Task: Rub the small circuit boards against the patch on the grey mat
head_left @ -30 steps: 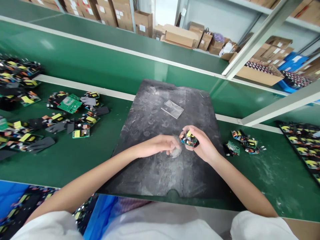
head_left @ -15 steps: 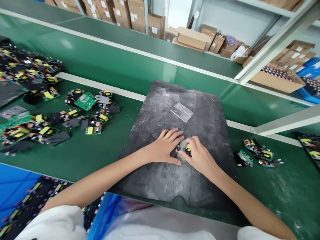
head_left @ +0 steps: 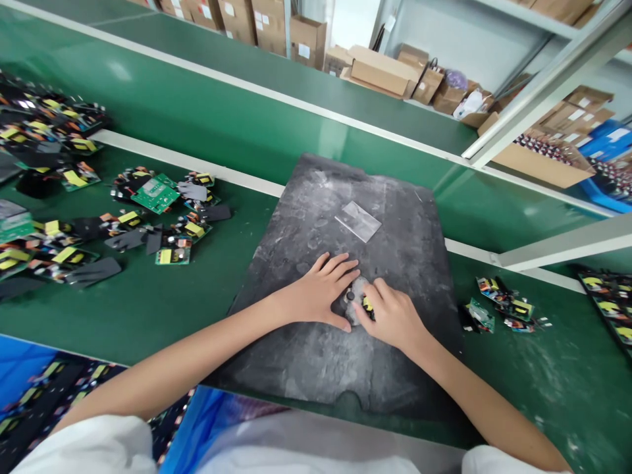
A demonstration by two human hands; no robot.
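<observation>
My left hand (head_left: 320, 293) lies on the dark mat (head_left: 316, 197) with its fingers stretched out and the thumb apart, beside the left edge of a small circuit board (head_left: 356, 301). Gripping that board's right side is my right hand (head_left: 395, 318), thumb and fingers curled in. A grey piece and a round dark part show on the board, with a bit of yellow under the right fingers; the rest is hidden. Farther up the mat rests a flat, clear-looking rectangular sheet (head_left: 359, 221).
Many circuit boards with yellow parts (head_left: 165, 253) spread over the green bench at left. A small group of boards (head_left: 508, 303) sits at right, near a white metal post (head_left: 557, 247). Cardboard boxes (head_left: 380, 71) stand behind the bench. A blue-lined container (head_left: 29, 375) is at lower left.
My right hand has shifted slightly down, its fingers more curled at the board, and more of the grey piece shows. The left hand stays nearly in place. The view has moved slightly.
</observation>
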